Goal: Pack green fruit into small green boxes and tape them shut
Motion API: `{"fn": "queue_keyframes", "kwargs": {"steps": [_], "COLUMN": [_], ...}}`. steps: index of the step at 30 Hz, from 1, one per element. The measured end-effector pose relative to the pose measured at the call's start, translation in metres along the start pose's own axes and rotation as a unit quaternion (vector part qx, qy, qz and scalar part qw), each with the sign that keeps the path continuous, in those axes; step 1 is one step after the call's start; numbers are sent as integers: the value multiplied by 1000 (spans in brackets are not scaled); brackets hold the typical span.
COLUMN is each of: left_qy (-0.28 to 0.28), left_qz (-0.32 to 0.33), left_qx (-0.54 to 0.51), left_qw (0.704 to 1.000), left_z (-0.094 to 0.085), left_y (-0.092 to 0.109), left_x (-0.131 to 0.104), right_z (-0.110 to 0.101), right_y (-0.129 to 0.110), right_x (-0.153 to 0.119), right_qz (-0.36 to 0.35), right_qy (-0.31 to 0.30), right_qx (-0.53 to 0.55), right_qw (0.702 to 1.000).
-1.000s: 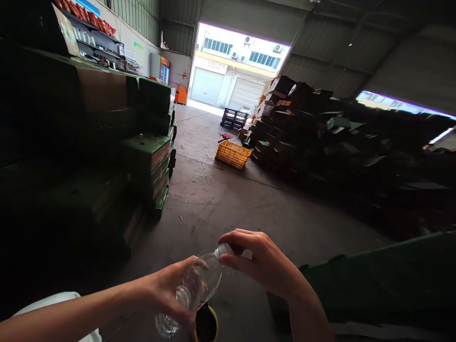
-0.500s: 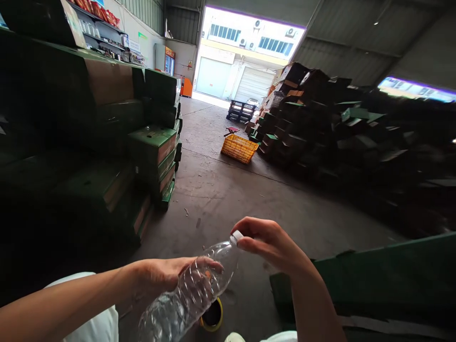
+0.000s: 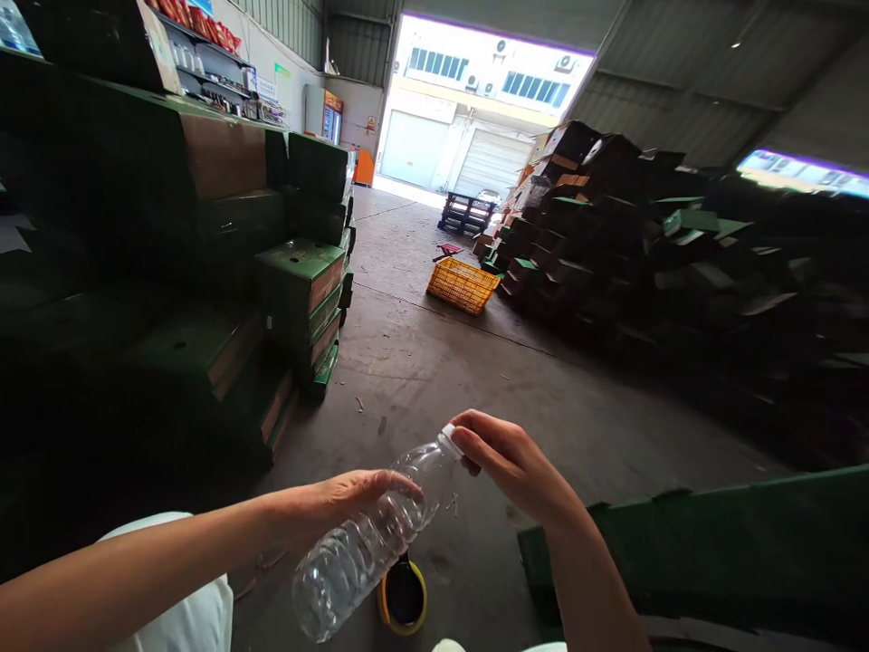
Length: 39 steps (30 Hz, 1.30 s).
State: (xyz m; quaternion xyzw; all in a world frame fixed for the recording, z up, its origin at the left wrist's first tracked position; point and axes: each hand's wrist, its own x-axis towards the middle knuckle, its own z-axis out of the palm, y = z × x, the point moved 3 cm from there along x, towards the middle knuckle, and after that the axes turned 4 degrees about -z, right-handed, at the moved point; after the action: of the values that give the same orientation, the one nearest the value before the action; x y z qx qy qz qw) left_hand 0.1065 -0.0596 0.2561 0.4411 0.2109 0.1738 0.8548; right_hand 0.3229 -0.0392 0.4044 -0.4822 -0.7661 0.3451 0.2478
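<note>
A clear, ribbed plastic bottle (image 3: 367, 548) is tilted in front of me, its base at the lower left and its neck at the upper right. My left hand (image 3: 353, 498) is wrapped round the upper part of its body, the thumb lying over the near side. At the neck, the thumb and fingers of my right hand (image 3: 495, 453) pinch the white cap (image 3: 448, 438), which sits on the bottle. Nothing can be seen inside the bottle. Below it on the floor is a round black object with a yellow rim (image 3: 422, 598).
Green boxes (image 3: 302, 258) are stacked on the left, with more piled boxes (image 3: 577, 217) on the right. A yellow crate (image 3: 463, 285) lies on the floor ahead, before a dark pallet (image 3: 467, 214). A green surface (image 3: 733, 543) stands at the lower right.
The bottle has shifted slightly and its base has come up into view. My right thumb and fingers have changed position round the cap. The left thumb now lies over the bottle.
</note>
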Motion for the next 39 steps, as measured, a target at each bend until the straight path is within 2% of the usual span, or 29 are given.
{"fn": "queue_keyframes", "kwargs": {"steps": [3,5,7,9,13,19,24,26,31,35,39], "left_qy": [88,157,194,176,111,127,70,93,193,218,222], "left_qz": [60,91,110,106,62,67,45,44,50,67,123], "left_qx": [116,208,252,241,208,260,273,277,335,377,476], "left_qw": [987,961,942,948,970,955,959,955,921,898,842], "left_z": [-3,-6,-9,-9,-7,-9,-10,-9,-4,-5,-11], "left_y": [1,5,11,15,14,8,15,16,12,11,11], "left_x": [2,3,2,2,6,8,7,7,5,6,13], "right_z": [12,18,19,18,20,32,35,35,40,41,44], "right_y": [13,18,19,15,4,10,5,2,4,2,-14], "right_x": [9,14,14,13,12,18,17,18,19,15,6], "right_qz": [17,31,41,32,-17,-17,-34,-29,-3,-13,-57], "right_qy": [41,79,120,118,40,28,12,28,47,67,32], "right_qx": [-64,-106,-130,-109,-27,-28,-39,-63,-95,-109,-112], "right_qw": [997,991,983,986,999,999,999,997,994,992,992]}}
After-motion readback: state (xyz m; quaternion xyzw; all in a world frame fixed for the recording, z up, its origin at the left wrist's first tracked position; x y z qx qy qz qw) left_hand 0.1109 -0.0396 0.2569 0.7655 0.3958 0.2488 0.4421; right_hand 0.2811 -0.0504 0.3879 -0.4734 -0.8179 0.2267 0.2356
